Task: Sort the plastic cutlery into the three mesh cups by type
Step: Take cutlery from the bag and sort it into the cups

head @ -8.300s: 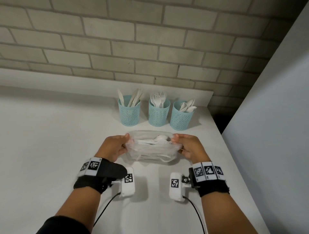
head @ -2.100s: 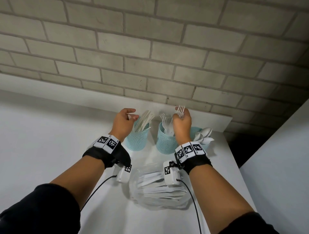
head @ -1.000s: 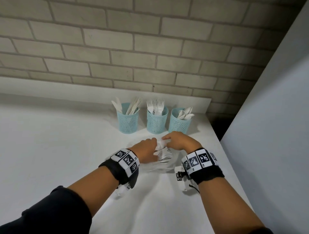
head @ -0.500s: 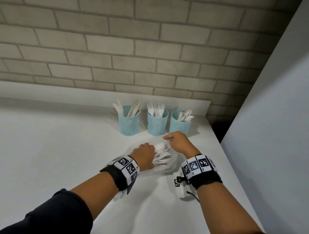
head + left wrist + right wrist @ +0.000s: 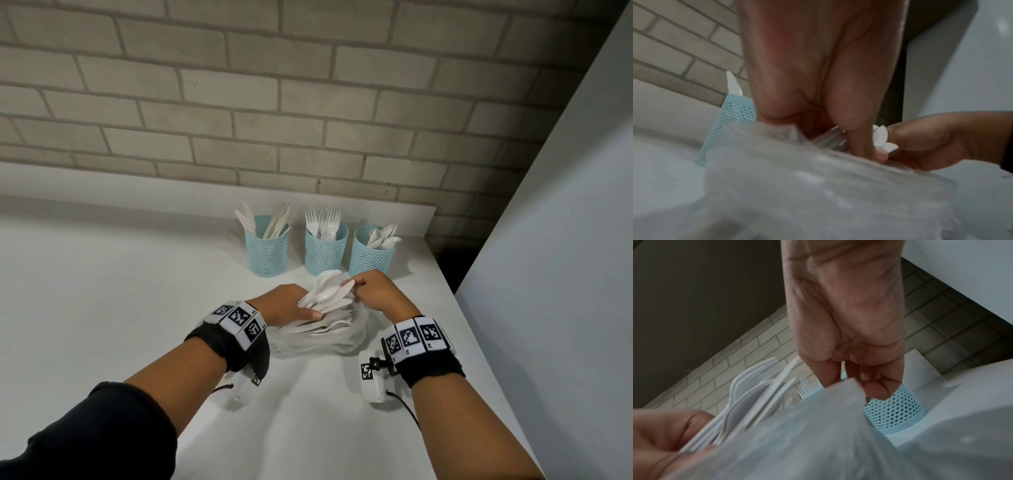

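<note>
Three light-blue mesh cups stand in a row at the back: knives cup [image 5: 267, 250], forks cup [image 5: 325, 250], spoons cup [image 5: 371, 255]. In front of them lies a clear plastic bag [image 5: 318, 339] with white cutlery inside. My left hand [image 5: 294, 306] grips a bundle of white spoons [image 5: 325, 294], raised at the bag's mouth with the bowls pointing up and away. My right hand [image 5: 364, 289] pinches the bag's edge [image 5: 840, 391] beside the bundle. In the right wrist view the bundle [image 5: 752, 395] is blurred; its handles run into my left hand [image 5: 663, 433].
The white counter [image 5: 120, 308] ends at a brick wall [image 5: 308, 102] behind the cups. A pale panel [image 5: 565, 240] rises along the right edge, with a dark gap [image 5: 452, 263] by the counter's corner. Wrist cameras with cables hang under both forearms.
My left hand has closed round a bundle of spoons and lifted it up from the bag. My right hand has shifted slightly left to the bag's edge by the bundle.
</note>
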A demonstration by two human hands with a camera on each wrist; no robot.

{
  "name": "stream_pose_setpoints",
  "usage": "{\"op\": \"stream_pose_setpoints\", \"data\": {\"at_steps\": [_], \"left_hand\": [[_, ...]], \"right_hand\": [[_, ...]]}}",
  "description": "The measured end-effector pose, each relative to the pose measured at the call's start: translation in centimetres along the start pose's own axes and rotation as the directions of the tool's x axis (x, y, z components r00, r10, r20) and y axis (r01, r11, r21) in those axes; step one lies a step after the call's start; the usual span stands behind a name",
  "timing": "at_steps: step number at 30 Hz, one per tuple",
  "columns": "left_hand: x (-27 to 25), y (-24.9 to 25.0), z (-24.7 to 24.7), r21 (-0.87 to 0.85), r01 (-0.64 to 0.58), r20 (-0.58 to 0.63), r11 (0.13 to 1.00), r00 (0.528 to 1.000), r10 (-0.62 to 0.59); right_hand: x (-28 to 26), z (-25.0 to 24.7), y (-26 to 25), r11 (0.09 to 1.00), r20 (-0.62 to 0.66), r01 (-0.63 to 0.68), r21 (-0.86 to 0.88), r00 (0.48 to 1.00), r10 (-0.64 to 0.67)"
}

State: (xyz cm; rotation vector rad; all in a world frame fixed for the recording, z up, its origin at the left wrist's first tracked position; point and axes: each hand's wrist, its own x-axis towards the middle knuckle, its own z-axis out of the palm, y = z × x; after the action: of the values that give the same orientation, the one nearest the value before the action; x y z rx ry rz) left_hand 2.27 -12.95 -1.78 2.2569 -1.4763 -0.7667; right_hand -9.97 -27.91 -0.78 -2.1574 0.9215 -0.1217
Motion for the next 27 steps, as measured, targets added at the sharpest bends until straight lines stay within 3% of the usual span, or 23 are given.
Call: {"op": "stream_pose_setpoints", "data": {"at_steps": [8,12,17,20,22,27], "left_hand": [[0.2,-0.6,-0.3,-0.312,0.038,-0.016,0.949,0.999,-0.046],[0.5,-0.4,-0.2,-0.588,0.064,0.035,0.806,0.998,-0.053],[0.5,-0.5,-1.0,-0.713,0.013,-0.033,0.701,0.998,-0.052],[0.5,0.1,-1.9,-0.770,-0.041,-0.098,0.636,0.994,-0.055],[0.7,0.6,-2.5,-0.813,-0.069,-0.138,0.579,0.987,-0.077],[1.8,1.9,-3.0,-0.932,-0.034,-0.061,0.360,0.996,-0.065]], "right_hand": [[-0.1,-0.4,-0.1,0.999,0.035,-0.032,0.037,0.999,0.030],[0.0,-0.5,-0.3,0.999,0.062,-0.047,-0.002,0.997,0.047],[-0.2,-0.9,-0.8,1.000,0.036,0.024,-0.010,0.999,-0.024],[-0.6,-1.1,-2.1,0.963,-0.107,0.204,0.175,0.976,-0.187],[-0.9,-1.3,-3.5,0.908,-0.136,0.284,0.307,0.958,-0.253],[0.1,-0.3,-6.0,0.823,0.016,0.177,0.539,0.975,-0.220]]}}
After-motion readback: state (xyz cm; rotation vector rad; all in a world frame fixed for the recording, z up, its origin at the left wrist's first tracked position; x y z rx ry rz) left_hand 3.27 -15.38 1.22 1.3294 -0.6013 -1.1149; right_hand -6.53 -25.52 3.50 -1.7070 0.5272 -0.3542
